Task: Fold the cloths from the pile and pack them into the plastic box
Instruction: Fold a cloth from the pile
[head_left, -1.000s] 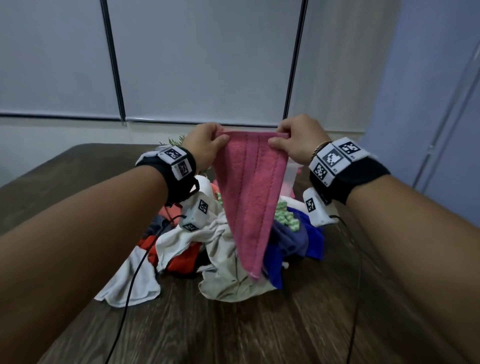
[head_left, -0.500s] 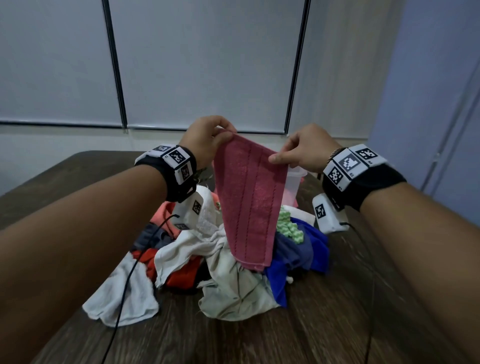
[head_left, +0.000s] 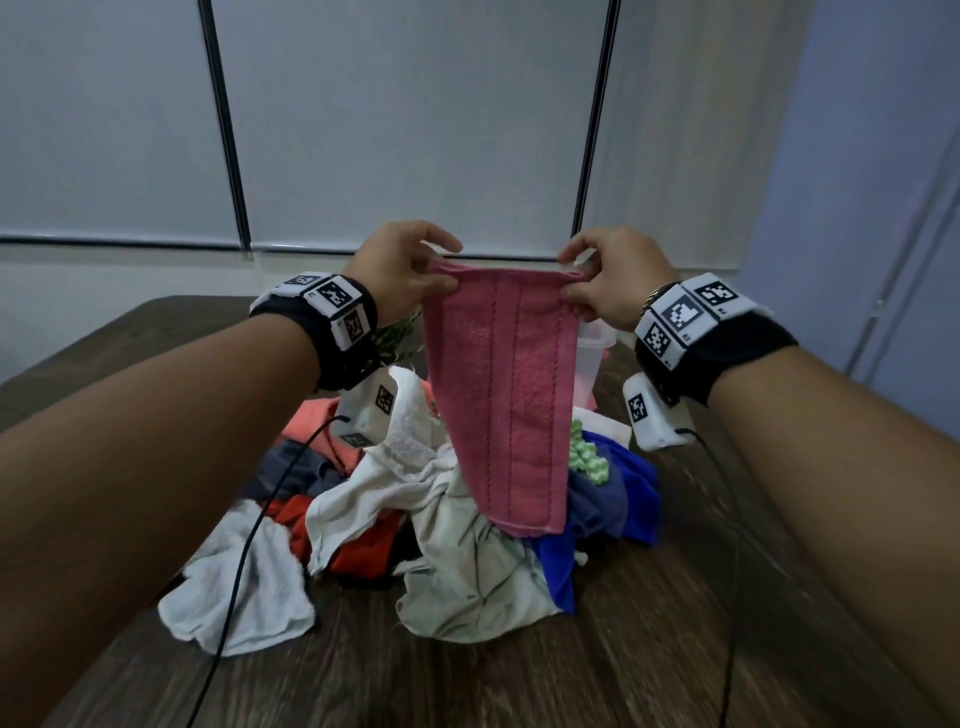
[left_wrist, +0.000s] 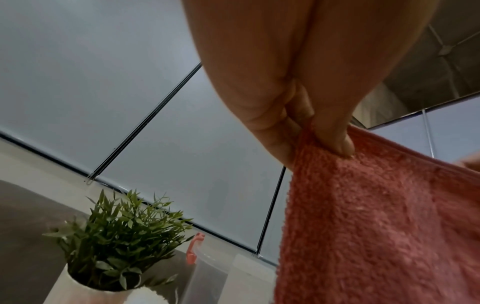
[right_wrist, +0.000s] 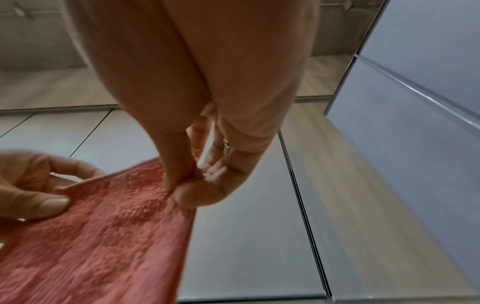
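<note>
Left hand: my left hand pinches the top left corner of the pink cloth between thumb and fingers.
Right hand: my right hand pinches the top right corner, thumb against forefinger.
Cloth: it hangs flat between both hands, above the pile, its lower edge just over the heap.
Pile: white, red, grey, blue and green-patterned cloths lie jumbled on the tabletop.
Box: the plastic box stands behind the pink cloth, at the far side of the pile.
Hidden: most of the box is covered by the cloth; I cannot tell what is inside it. A plant behind my left wrist shows fully only in the left wrist view. My fingertips behind the cloth are out of sight in the head view.
Change: a second ago the cloth hung narrowing to a point; now it is spread wider, top edge taut and level, and my hands are farther apart and a little higher.
</note>
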